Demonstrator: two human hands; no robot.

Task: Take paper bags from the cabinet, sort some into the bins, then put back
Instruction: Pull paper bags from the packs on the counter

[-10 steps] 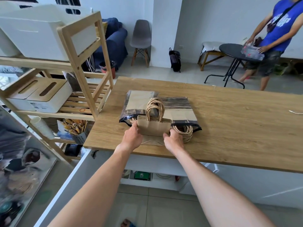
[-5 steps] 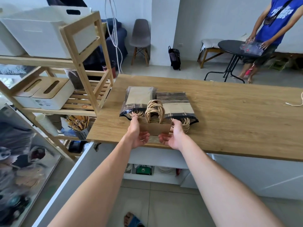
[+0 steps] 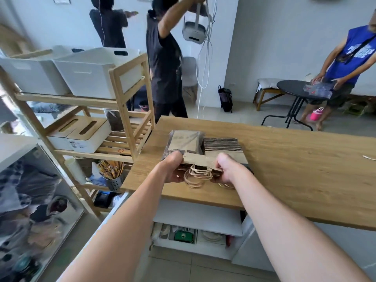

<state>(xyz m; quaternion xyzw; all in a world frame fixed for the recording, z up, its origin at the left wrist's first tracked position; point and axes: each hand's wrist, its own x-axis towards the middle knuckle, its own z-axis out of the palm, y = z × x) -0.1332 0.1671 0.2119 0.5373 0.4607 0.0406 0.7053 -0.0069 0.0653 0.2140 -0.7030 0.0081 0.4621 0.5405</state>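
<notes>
A small stack of brown paper bags (image 3: 200, 159) with twine handles (image 3: 196, 177) is lifted just above the wooden table (image 3: 295, 169). My left hand (image 3: 173, 169) grips its left end and my right hand (image 3: 228, 169) grips its right end; the handles hang toward me. Behind it on the table lie a plastic-wrapped pack of brown bags (image 3: 186, 142) and a flat stack of striped bags (image 3: 222, 144). Two white bins (image 3: 89, 72) stand on top of the wooden shelf (image 3: 120, 102) at the left.
White lidded boxes (image 3: 85, 137) sit on the shelf's middle level, a metal cup of sticks (image 3: 114, 180) below. A person in dark clothes (image 3: 164, 64) stands beyond the table's far left corner, lifting a device with cables. Another person (image 3: 345, 64) stands at a round black table (image 3: 295, 88).
I lifted the small stack of bags and turned it over, so its handles now hang toward me. My view tilted up, revealing the person in dark clothes behind the shelf.
</notes>
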